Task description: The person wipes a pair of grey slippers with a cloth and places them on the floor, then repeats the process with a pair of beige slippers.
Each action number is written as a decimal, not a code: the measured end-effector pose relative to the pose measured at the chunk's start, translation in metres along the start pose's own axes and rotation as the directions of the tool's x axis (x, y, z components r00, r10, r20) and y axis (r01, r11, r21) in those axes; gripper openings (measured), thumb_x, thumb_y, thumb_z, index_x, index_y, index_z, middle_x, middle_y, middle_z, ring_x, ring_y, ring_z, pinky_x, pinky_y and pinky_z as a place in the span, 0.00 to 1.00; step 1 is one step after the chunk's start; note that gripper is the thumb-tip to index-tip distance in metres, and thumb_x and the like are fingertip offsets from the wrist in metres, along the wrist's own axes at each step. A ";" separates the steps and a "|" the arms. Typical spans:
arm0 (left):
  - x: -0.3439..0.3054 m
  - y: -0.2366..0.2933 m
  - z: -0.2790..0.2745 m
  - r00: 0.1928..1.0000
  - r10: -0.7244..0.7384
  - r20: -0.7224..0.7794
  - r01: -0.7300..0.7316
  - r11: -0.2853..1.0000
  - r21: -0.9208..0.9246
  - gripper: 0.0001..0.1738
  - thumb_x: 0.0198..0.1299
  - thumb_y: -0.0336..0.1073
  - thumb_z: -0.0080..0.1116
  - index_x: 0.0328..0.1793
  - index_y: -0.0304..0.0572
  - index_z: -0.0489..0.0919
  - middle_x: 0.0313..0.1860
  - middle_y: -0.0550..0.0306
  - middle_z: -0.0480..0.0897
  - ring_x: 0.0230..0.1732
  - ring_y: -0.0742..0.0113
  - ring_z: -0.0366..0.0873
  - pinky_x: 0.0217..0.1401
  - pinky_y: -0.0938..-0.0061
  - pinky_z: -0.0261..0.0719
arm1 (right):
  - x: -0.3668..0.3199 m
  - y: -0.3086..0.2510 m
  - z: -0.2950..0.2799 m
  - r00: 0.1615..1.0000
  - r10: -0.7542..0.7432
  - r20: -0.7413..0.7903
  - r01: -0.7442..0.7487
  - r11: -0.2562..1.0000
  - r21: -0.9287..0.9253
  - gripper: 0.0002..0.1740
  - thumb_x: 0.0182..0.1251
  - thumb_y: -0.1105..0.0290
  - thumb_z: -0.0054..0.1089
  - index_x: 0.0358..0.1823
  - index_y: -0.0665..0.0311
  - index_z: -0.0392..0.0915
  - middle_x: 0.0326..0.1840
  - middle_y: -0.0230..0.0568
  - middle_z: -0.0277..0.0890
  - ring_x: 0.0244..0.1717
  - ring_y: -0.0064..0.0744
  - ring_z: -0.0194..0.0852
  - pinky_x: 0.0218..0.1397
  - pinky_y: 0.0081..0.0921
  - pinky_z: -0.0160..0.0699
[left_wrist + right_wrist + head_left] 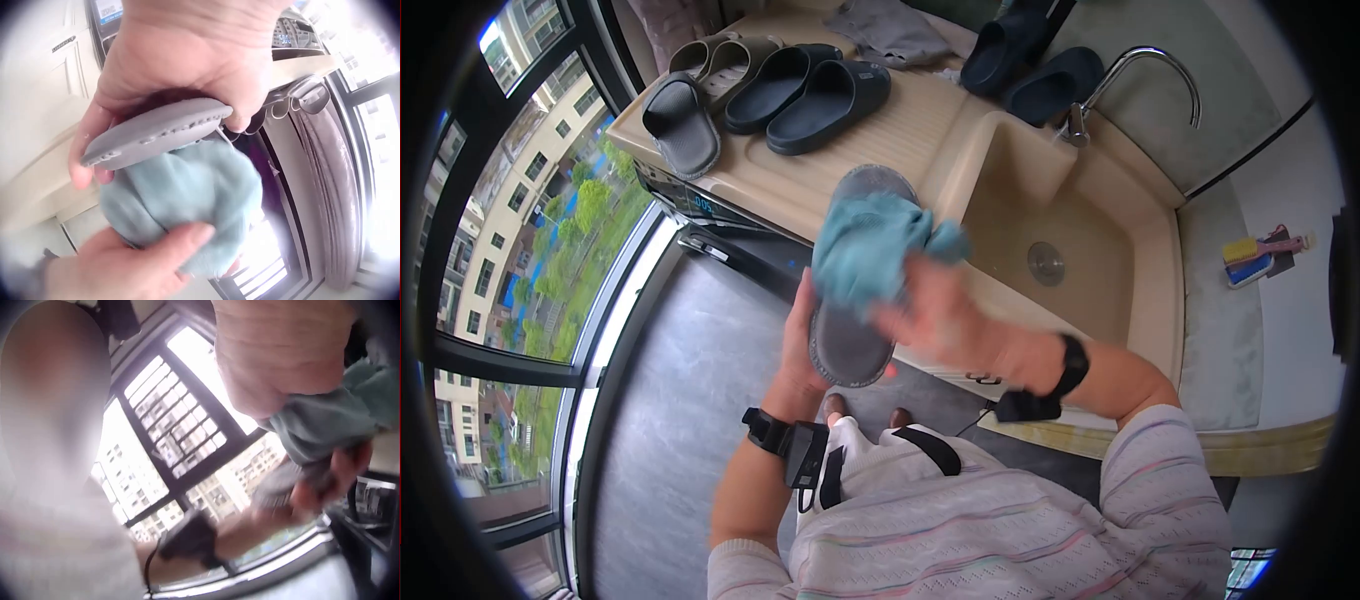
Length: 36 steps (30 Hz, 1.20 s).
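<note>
A grey slipper point(852, 345) is held up over the floor in front of the counter, heel end toward the person. My left hand point(802, 340) grips it from below and along its left edge; in the left wrist view the fingers and thumb wrap the slipper's sides point(159, 134). A teal cloth point(870, 250) lies bunched over the slipper's middle and strap area, hiding that part. My right hand point(940, 315), blurred, holds the cloth against the slipper, its thumb on the cloth in the left wrist view.
On the beige counter stand a grey slipper point(685, 125), taupe slippers point(735, 65) and dark navy slides point(830, 105). A sink point(1090, 250) with a curved faucet point(1145, 60) is to the right, more dark slides point(1055, 85) behind it. Brushes point(1260, 252) hang on the wall.
</note>
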<state>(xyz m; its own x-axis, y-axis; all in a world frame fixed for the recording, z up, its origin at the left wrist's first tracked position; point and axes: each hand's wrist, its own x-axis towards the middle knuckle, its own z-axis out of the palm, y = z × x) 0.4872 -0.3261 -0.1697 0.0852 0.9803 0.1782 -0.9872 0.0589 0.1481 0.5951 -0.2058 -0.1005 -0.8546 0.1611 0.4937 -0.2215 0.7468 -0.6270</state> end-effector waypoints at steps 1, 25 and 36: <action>0.004 -0.002 -0.009 0.984 0.134 -0.119 -0.149 0.981 -0.121 0.37 0.65 0.60 0.36 0.69 0.37 0.58 0.60 0.35 0.68 0.55 0.44 0.72 0.52 0.52 0.77 | -0.019 -0.002 0.020 0.976 -0.095 0.198 0.133 0.973 -0.190 0.26 0.51 0.66 0.63 0.50 0.72 0.70 0.56 0.57 0.66 0.62 0.52 0.60 0.63 0.42 0.60; 0.006 -0.012 -0.013 0.864 0.300 -0.405 -0.210 0.945 0.252 0.43 0.60 0.66 0.41 0.66 0.33 0.62 0.59 0.37 0.69 0.58 0.45 0.71 0.63 0.56 0.69 | -0.073 -0.030 0.007 0.952 -0.020 0.306 0.029 0.999 -0.023 0.21 0.49 0.78 0.53 0.48 0.70 0.74 0.40 0.50 0.76 0.44 0.50 0.74 0.49 0.34 0.72; -0.007 -0.008 -0.017 0.987 0.055 -0.154 -0.039 0.994 0.100 0.39 0.61 0.55 0.44 0.70 0.35 0.54 0.57 0.27 0.66 0.54 0.30 0.70 0.42 0.38 0.78 | 0.010 0.021 -0.073 0.816 0.577 -0.034 -0.407 0.614 0.676 0.13 0.65 0.69 0.53 0.48 0.68 0.74 0.42 0.34 0.76 0.42 0.17 0.72 0.47 0.22 0.73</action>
<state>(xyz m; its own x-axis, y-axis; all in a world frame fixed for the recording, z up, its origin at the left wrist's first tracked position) 0.4927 -0.3303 -0.1887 0.0094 0.9994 0.0338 -0.9714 0.0011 0.2375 0.6166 -0.1407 -0.0650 -0.8092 0.5844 0.0612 -0.1060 -0.0428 -0.9934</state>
